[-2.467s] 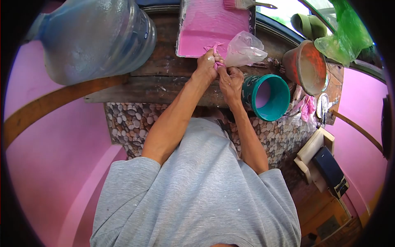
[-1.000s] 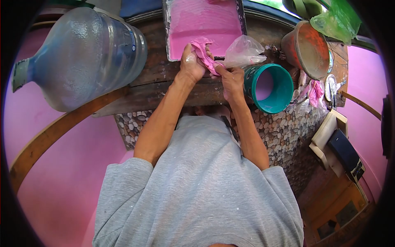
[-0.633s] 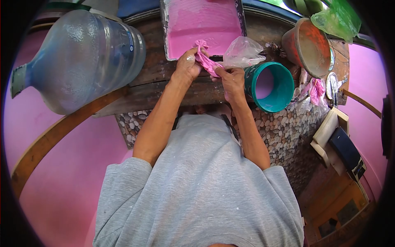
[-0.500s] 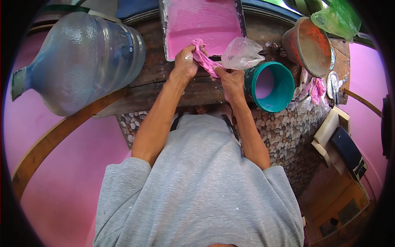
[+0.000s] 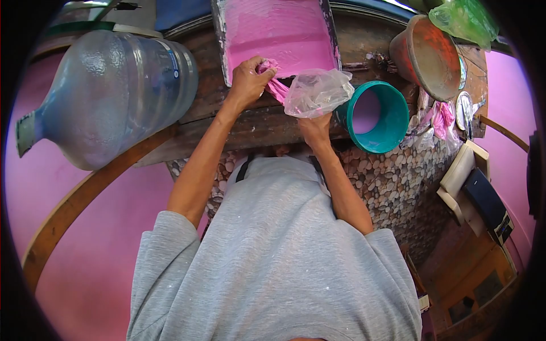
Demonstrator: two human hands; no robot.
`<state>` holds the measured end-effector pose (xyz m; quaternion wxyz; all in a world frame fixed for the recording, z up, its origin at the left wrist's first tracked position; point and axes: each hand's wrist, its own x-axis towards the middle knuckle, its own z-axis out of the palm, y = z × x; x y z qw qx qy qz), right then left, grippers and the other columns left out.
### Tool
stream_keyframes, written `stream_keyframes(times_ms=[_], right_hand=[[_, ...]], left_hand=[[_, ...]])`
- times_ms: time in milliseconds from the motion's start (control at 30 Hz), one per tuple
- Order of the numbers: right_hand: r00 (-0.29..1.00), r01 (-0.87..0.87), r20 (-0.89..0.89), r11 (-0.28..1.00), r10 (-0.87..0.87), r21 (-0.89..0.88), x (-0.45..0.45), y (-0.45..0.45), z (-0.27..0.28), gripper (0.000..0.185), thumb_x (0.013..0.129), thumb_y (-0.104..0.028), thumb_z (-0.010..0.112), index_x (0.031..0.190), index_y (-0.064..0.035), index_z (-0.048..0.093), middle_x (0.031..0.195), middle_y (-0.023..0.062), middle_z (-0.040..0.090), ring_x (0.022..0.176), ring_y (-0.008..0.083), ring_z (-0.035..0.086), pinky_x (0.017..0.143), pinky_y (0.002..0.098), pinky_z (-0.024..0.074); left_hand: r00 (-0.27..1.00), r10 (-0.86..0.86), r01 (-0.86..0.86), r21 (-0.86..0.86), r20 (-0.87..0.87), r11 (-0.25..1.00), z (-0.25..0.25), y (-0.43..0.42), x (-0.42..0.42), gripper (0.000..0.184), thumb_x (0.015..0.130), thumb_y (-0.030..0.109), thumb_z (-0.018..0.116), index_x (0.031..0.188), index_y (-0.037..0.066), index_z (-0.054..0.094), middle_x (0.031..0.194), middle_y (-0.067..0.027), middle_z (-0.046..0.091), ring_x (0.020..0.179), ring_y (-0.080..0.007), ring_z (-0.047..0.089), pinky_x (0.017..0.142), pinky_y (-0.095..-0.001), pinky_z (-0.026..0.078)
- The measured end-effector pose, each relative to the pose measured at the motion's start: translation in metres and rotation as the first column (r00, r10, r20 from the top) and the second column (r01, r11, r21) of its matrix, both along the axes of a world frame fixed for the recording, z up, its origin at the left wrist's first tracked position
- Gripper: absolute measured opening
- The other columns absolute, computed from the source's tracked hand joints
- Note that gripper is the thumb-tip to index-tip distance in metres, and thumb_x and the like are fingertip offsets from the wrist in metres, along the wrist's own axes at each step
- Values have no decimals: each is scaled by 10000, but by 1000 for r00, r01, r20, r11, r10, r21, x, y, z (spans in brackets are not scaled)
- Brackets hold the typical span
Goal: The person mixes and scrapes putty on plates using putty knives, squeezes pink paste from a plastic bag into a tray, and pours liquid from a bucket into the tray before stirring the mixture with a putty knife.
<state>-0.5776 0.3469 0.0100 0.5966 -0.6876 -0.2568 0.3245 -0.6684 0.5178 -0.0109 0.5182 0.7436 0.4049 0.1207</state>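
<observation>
A plastic bag (image 5: 318,94) stretches between my hands, its one end smeared pink and the other clear and puffed out. My left hand (image 5: 249,83) is closed on the pink, twisted end, just over the near edge of a paint tray (image 5: 226,51) holding pink paint. My right hand (image 5: 315,128) is at the clear part, with its fingers mostly hidden beneath the plastic. Close by on the right stands a teal bucket (image 5: 398,122) with pale pink liquid inside.
A large clear water jug (image 5: 116,94) lies on its side at the left. To the right are an orange-stained bucket (image 5: 406,57), a green plastic bag (image 5: 463,23) and crumpled pink plastic (image 5: 442,118). The wooden table's front edge (image 5: 227,136) runs before me.
My left hand has shifted slightly left and turned over the pink end. My right hand has moved down a little, and the clear part now spreads over its fingers.
</observation>
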Motion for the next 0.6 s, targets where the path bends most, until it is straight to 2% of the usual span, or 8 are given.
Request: stream_keyframes(times_ms=[67, 133, 233, 367, 433, 533, 567, 600], right_hand=[[999, -1, 34, 1000, 1, 0, -2, -4, 0, 316, 782, -114, 697, 1054, -14, 570, 1008, 78, 594, 892, 180, 574, 797, 323, 466], [999, 29, -41, 999, -30, -36, -3, -7, -3, 396, 766, -107, 705, 1116, -11, 546, 1088, 90, 564, 990, 207, 541, 897, 341, 413], [999, 24, -35, 1000, -24, -15, -5, -5, -4, 430, 747, -93, 716, 1131, -14, 537, 1100, 92, 560, 996, 209, 540, 901, 344, 411], [999, 11, -38, 1000, -11, 3, -7, 3, -7, 442, 736, -83, 722, 1131, -11, 536, 1099, 98, 564, 995, 215, 544, 908, 347, 409], [986, 135, 86, 989, -139, 51, -11, 9, -12, 380, 693, -138, 738, 988, 34, 572, 932, 121, 620, 834, 203, 605, 767, 358, 484], [989, 150, 3, 988, -150, 33, -17, 4, -12, 419, 697, -124, 747, 1037, 18, 549, 985, 116, 604, 875, 208, 597, 791, 354, 476], [988, 154, 1, 988, -154, 31, -19, 1, -20, 419, 697, -124, 747, 1037, 18, 549, 985, 116, 604, 875, 208, 597, 791, 354, 476], [984, 138, 107, 990, -139, 20, -23, -4, -32, 437, 701, -119, 748, 1063, 7, 538, 1002, 113, 597, 892, 212, 592, 804, 354, 470]], left_hand=[[994, 58, -55, -44, 89, 998, -6, -4, 1, 173, 800, 164, 662, 852, 2, 627, 648, -56, 585, 612, -97, 515, 567, -292, 429], [977, 119, -104, -91, 178, 990, -11, -4, 1, 170, 808, 165, 654, 853, 3, 632, 628, -53, 567, 597, -91, 496, 553, -287, 416], [987, 120, -117, -35, 104, 993, -5, -7, 4, 148, 830, 146, 627, 882, 11, 659, 601, -34, 542, 589, -75, 471, 544, -273, 405], [974, 135, -146, 47, 183, 988, 2, -11, 12, 150, 862, 133, 602, 925, 22, 680, 584, -20, 526, 584, -64, 450, 531, -269, 396], [972, 138, -151, 58, 192, 987, 1, -12, 16, 154, 870, 136, 599, 935, 25, 684, 579, -16, 525, 578, -66, 446, 526, -272, 393], [956, 167, -189, 72, 242, 979, 0, -14, 18, 155, 875, 147, 600, 921, 23, 682, 591, -45, 555, 572, -62, 462, 521, -282, 396], [968, 155, -181, 119, 198, 976, 3, -14, 18, 154, 875, 152, 601, 880, 13, 667, 598, -75, 555, 559, -98, 486, 523, -298, 399], [977, 145, -170, 165, 155, 972, 4, -14, 18, 165, 874, 157, 602, 840, 4, 653, 606, -105, 556, 546, -134, 509, 525, -314, 403]])
